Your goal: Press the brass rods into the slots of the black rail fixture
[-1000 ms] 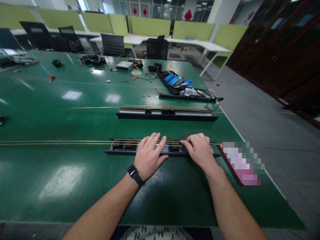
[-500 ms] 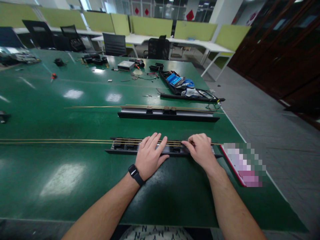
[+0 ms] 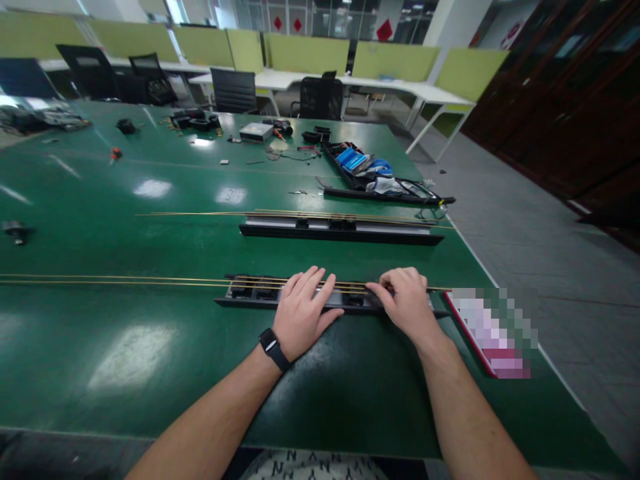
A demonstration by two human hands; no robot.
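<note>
Black rail lies left-right; left hand flat on it, right hand pinching brass rods.

brass rods cut off at left edge, pixelated red-edged object unreadable

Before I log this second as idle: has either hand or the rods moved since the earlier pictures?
Nothing visibly changed. The left hand lies flat on the black rail, the right hand pinches the brass rods at the same spot. Only the camera drifted slightly.
</note>
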